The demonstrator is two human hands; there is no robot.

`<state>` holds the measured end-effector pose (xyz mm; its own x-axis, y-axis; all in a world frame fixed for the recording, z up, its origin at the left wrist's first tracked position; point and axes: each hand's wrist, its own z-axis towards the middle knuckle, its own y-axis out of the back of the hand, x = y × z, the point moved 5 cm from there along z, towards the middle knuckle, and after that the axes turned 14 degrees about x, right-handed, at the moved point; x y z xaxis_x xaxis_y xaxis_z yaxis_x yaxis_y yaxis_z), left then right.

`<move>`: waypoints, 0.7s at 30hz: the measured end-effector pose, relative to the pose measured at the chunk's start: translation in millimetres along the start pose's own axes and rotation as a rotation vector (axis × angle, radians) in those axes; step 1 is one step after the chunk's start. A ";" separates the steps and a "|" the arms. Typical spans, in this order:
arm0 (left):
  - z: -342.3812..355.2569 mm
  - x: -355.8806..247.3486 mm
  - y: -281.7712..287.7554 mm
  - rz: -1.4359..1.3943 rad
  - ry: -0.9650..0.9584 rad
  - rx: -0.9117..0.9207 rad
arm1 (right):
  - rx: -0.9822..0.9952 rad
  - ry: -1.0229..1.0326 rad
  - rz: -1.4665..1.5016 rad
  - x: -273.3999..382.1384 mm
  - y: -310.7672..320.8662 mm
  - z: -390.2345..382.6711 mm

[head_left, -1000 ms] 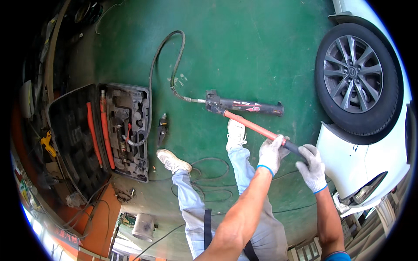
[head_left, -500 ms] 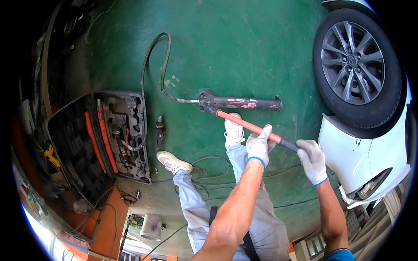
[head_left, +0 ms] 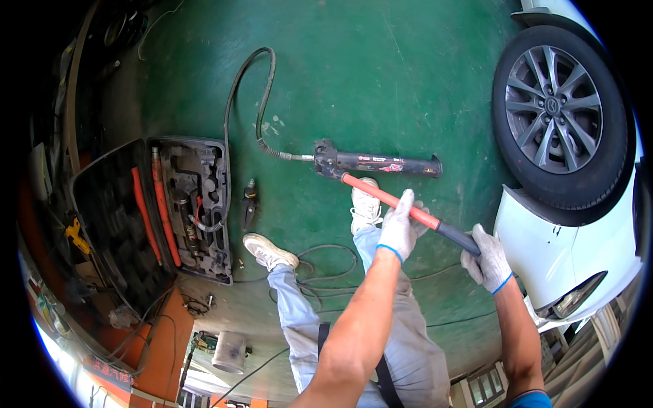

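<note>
A black hydraulic hand pump [head_left: 381, 164] lies on the green floor, with a black hose [head_left: 253, 88] looping away from its left end. Its long red lever [head_left: 371, 191] slants up toward me and ends in a dark grip. My left hand [head_left: 400, 230], in a white glove, is closed around the red part of the lever. My right hand [head_left: 487, 258], also gloved, grips the dark end of it. My feet in white shoes stand just below the pump.
An open black tool case [head_left: 192, 204] with red rods lies at the left, a small dark fitting [head_left: 248, 202] beside it. A white car with a dark wheel [head_left: 558, 119] stands at the right. Thin cables [head_left: 326, 265] curl on the floor around my feet.
The lever's grip end has swung a little to the right and downward with both hands on it. The pump body has stayed where it lay.
</note>
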<state>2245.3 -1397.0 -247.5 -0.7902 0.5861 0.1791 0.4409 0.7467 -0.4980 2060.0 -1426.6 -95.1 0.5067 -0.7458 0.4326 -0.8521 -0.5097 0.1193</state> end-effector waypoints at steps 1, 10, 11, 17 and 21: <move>-2.3 -1.7 -5.1 -0.204 -0.039 0.065 | 0.038 -0.081 0.211 -4.6 0.6 0.3; -1.1 -19.3 -2.2 0.423 -0.007 -0.218 | -0.033 -0.012 -0.055 26.0 -8.4 -0.5; 0.9 -17.4 -3.0 0.197 -0.015 -0.114 | 0.003 -0.194 0.237 17.4 -11.3 -0.9; 13.2 -10.1 23.9 0.025 -0.110 0.096 | -0.081 0.028 -0.148 22.2 -8.3 -1.3; 0.4 -26.9 5.4 0.418 -0.059 -0.222 | -0.124 0.249 -0.916 34.7 -20.8 -1.1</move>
<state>2268.8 -1408.9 -255.3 -0.5459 0.8364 -0.0497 0.8013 0.5038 -0.3226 2095.2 -1441.4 -81.5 0.9530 0.0397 0.3004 -0.1542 -0.7898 0.5937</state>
